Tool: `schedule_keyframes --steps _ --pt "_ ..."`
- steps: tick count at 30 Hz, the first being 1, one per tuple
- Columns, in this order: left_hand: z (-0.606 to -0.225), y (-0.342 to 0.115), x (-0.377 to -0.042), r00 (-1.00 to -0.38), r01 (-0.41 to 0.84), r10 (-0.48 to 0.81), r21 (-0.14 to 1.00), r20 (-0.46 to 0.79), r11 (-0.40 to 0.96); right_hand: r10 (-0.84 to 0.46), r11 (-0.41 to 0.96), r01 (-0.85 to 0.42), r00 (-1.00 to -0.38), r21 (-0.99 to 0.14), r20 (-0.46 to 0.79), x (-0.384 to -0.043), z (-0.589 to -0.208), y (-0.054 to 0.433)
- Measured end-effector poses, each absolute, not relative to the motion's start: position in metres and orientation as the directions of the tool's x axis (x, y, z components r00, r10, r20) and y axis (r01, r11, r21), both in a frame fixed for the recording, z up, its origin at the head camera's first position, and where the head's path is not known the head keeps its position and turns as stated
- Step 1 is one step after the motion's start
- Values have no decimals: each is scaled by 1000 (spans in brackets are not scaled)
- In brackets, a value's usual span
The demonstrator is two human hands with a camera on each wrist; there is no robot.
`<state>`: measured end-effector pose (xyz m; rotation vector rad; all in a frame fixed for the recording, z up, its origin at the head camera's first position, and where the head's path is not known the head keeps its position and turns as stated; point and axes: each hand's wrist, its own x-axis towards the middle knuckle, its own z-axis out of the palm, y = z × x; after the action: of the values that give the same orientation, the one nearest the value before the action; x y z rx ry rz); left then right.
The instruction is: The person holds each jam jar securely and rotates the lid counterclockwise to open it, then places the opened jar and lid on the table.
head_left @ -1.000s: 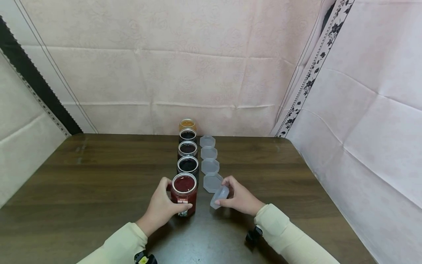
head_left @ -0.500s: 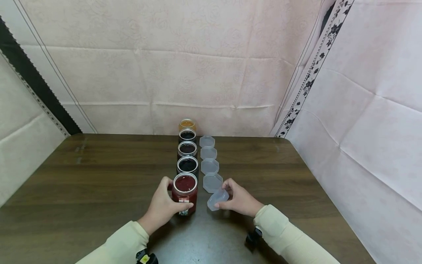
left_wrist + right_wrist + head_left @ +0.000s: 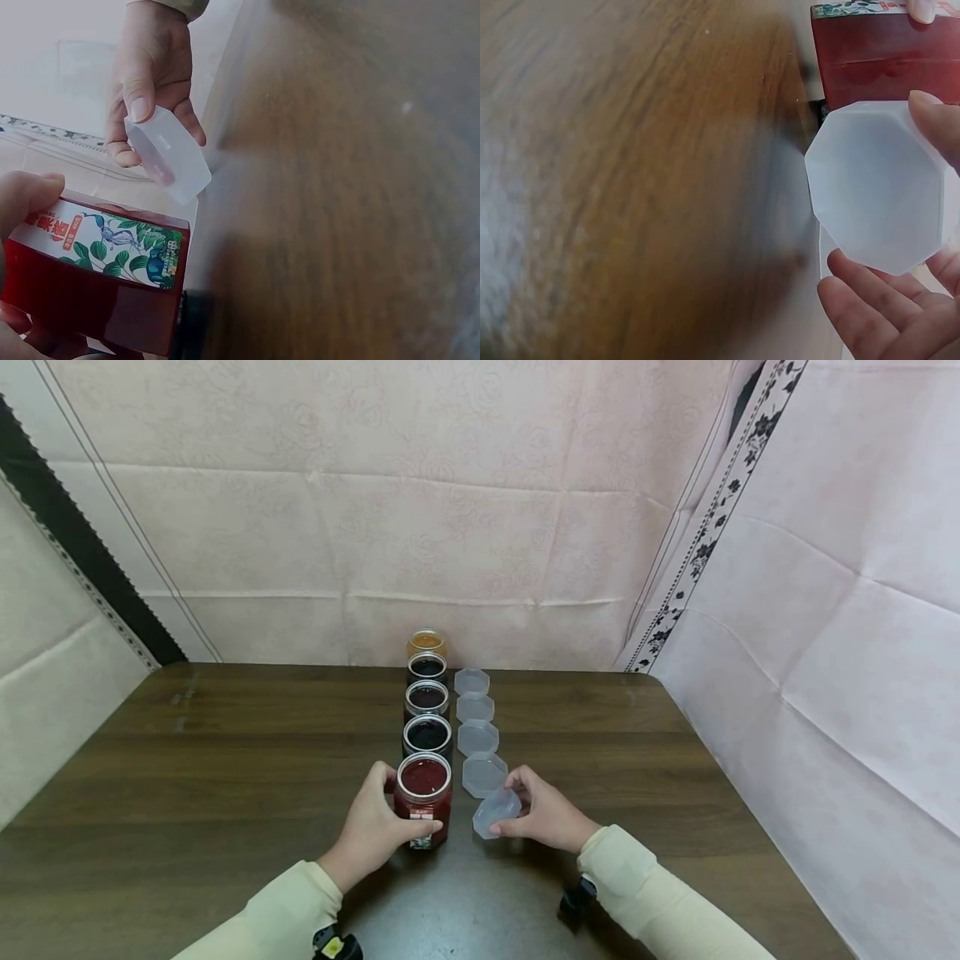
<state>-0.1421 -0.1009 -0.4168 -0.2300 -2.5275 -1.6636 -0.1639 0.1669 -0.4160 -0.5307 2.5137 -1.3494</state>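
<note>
My left hand (image 3: 375, 822) grips a jar of dark red contents (image 3: 424, 777) by its sides, thumb across the front label. The jar has no lid on, and its silvery rim faces up; the left wrist view shows its label (image 3: 124, 244) with green leaves and red characters. To the right, my right hand (image 3: 542, 810) pinches a translucent octagonal plastic lid (image 3: 881, 184) by its edges, tilted, beside the jar. Behind the red jar stand uncapped jars in a row: several dark ones, the nearest being a dark jar (image 3: 427, 735), and an amber jar (image 3: 427, 642) at the back.
Several translucent octagonal lids lie in a column right of the jars, the nearest lid (image 3: 484, 775) right by the held one. They rest on a brown wooden table (image 3: 247, 760). A pale cloth (image 3: 450, 527) hangs behind the table's far edge.
The lid in my right hand has turned from steeply tilted to flatter, its face showing more. My left hand and the red jar have shifted slightly right.
</note>
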Motion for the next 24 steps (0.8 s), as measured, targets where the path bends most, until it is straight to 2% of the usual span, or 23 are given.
schedule_keyframes --steps 13,24 --pt "-416 -100 -141 -985 174 69 901 160 397 -410 560 -186 -909 -808 -75 -161 -414 171" --pt "-420 -99 -141 -985 172 58 903 162 393 -444 582 -238 -894 -778 -59 -162 -414 171"
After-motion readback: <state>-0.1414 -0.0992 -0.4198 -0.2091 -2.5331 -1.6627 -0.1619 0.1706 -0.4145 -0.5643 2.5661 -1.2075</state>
